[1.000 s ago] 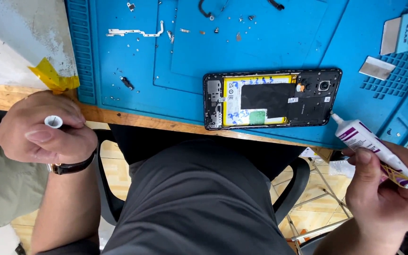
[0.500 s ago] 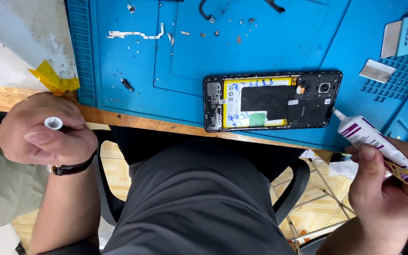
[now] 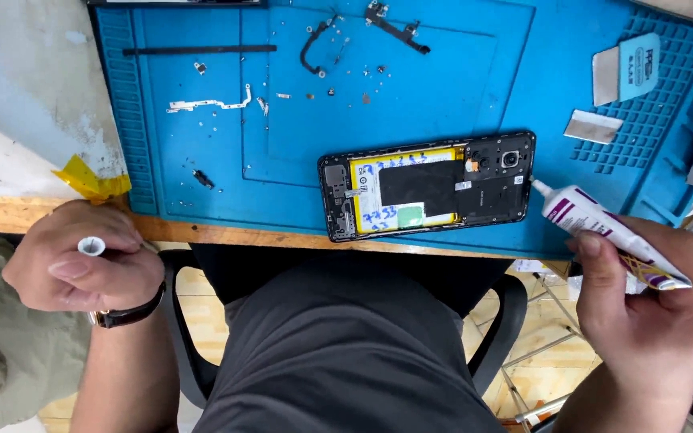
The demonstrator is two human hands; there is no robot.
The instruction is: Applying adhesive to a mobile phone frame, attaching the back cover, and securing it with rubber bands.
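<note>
on the blue mat (image 3: 202,200) that covers the counter (image 3: 10,215), an opened phone (image 3: 427,187) lies face down with its back cover off, its long side running left to right, close to the near edge of the mat. inside it show a yellow-edged battery with a black patch over it, a small green tab and, toward the right end, the camera.

the right hand (image 3: 651,309) is closed in a firm grip around a white glue tube (image 3: 607,232) with purple marks, thumb lying along the tube's side. the tube is tilted, its thin white nozzle pointing up and left, and the tip sits right at the phone's lower right corner; whether it touches the frame cannot be told.

the left hand (image 3: 82,265) rests off the counter's wooden front edge, well apart from the phone, fingers curled shut around a small white cap (image 3: 91,246) that stands up between thumb and forefinger. a dark watch strap (image 3: 126,314) rings that wrist. just above this hand a bit of yellow tape (image 3: 90,180) sticks to the mat's left edge.

farther back on the mat lie loose small parts: a thin white metal strip (image 3: 210,103), a black curved cable (image 3: 314,48), scattered screws (image 3: 346,84) and a long black strip (image 3: 198,50). at the right, on the mat's ribbed section, sit a blue-and-white pry card (image 3: 627,72) and a small silvery plate (image 3: 593,127). below the counter show the person's dark trousers (image 3: 346,353) and a black chair (image 3: 491,321).
</note>
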